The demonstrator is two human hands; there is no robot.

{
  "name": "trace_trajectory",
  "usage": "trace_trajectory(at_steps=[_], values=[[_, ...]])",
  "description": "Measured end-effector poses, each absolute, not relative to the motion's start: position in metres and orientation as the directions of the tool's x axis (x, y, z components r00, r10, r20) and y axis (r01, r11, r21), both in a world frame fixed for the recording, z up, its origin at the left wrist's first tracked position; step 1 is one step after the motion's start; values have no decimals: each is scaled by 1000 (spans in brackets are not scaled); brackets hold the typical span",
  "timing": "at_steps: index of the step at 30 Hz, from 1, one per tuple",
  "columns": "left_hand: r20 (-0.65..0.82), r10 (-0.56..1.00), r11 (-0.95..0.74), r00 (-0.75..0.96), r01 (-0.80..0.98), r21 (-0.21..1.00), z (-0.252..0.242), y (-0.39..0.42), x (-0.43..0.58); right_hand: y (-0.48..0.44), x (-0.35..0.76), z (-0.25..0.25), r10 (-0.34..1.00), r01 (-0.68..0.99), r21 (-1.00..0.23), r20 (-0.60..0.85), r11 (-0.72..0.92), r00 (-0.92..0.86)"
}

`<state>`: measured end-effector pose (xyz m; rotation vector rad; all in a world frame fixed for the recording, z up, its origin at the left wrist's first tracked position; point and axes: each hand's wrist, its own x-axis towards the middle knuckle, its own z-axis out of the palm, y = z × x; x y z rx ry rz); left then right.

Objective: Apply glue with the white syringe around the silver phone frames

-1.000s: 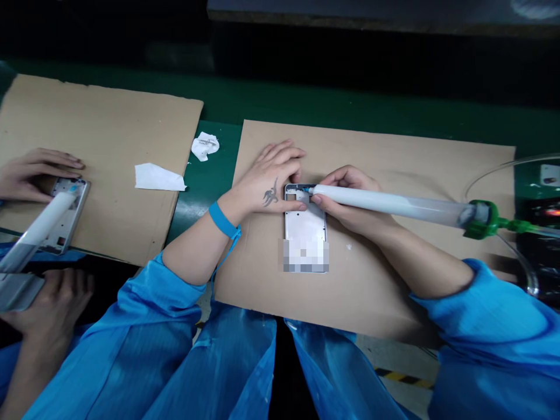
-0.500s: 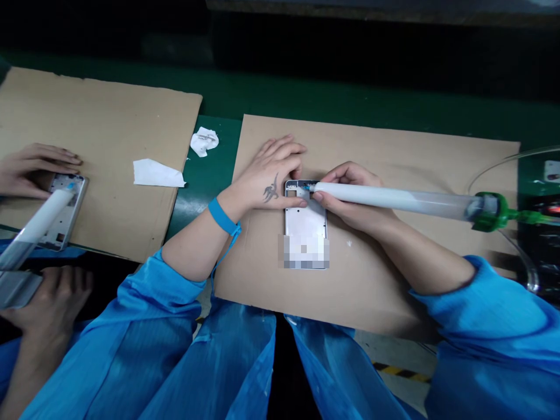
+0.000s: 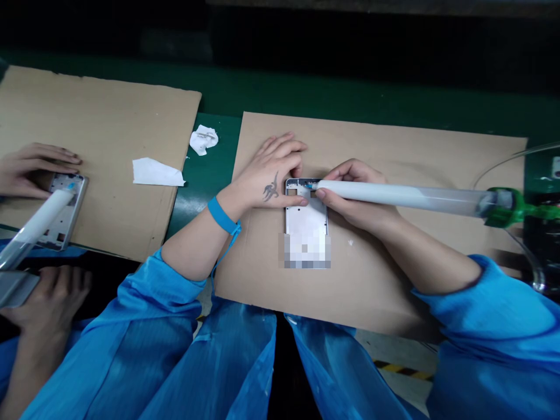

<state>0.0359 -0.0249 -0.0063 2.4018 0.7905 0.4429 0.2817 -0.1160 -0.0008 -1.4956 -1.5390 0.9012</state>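
A silver phone frame (image 3: 307, 220) lies flat on the cardboard in front of me, its lower end blurred by pixels. My left hand (image 3: 273, 175) steadies it from the left: the thumb presses across the face, the forefinger bends at the top corner, and the other fingers rest on the cardboard. From the right, my right hand (image 3: 356, 195) pinches the front of a dispensing syringe (image 3: 411, 196) filled partly with white paste. The blue tip of the syringe meets the upper part of the frame. A green cap (image 3: 503, 207) closes the rear end of the barrel.
A cardboard sheet (image 3: 394, 280) lies under my work on the green table (image 3: 219, 192). At left, a co-worker's hands (image 3: 30, 169) work with a similar syringe and frame on another sheet (image 3: 109, 116). Torn white paper (image 3: 157, 172) and a crumpled wipe (image 3: 203, 140) lie between us.
The syringe and my right hand have shifted slightly right, with the tip still at the top of the frame. My left hand stays in place.
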Motion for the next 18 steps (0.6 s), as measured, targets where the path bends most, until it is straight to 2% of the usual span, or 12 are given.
trace_trajectory(at_steps=[18], values=[[124, 628, -660, 769, 442, 607, -5, -25, 34, -115, 284, -1, 997, 459, -888, 60, 27, 58]])
